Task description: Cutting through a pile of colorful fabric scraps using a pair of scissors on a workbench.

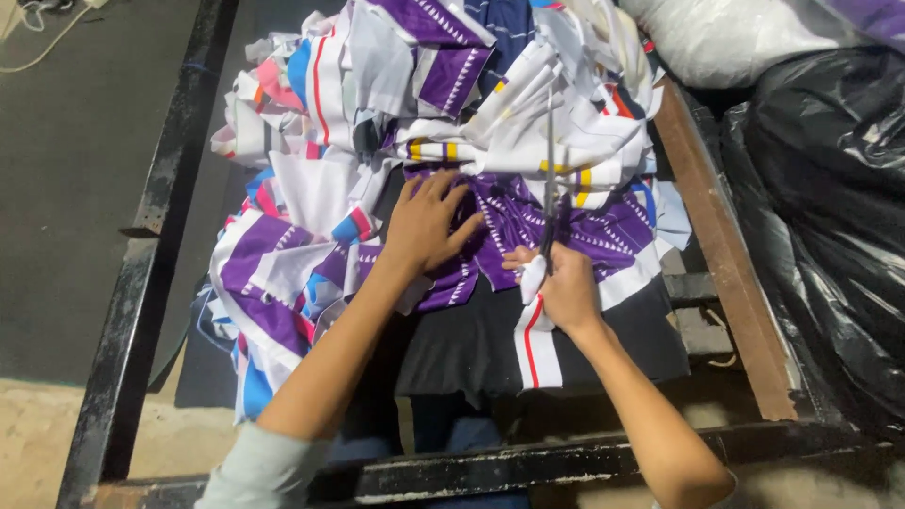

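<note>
Head view: looking down onto a heap of cut fabric pieces (415, 85) on a dark work surface inside a black metal frame (141, 283).

Left hand (426, 226): flat, fingers spread and apart, palm pressing down on the purple patterned cloth (514, 221); closed on nothing.

Right hand (566, 287): fist closed around the handles of a pair of scissors (549, 179); a white strip with a red stripe (537, 339) trapped under the same fist and hanging toward the body.

Scissors, long axis: running almost straight away from the body, blades pointing up the picture toward the heap; whether the blades sit parted or closed, too thin and dim to tell.

Cloth, position: spread across the middle of the surface, lying beneath both hands, with its white and yellow banded edge at the far side near the blade tips.

Key relation: blades lying just to the right of the left hand's fingertips, near but apart; cloth held down on the left side of the blade line, loose on the right.

Nearer hand: right hand closest to the blade line; left hand closest to the bulk of the purple cloth.

Surroundings: black plastic bag (830, 207) at right, white bag (735, 38) at top right, wooden rail (716, 245) between bags and cloth.
</note>
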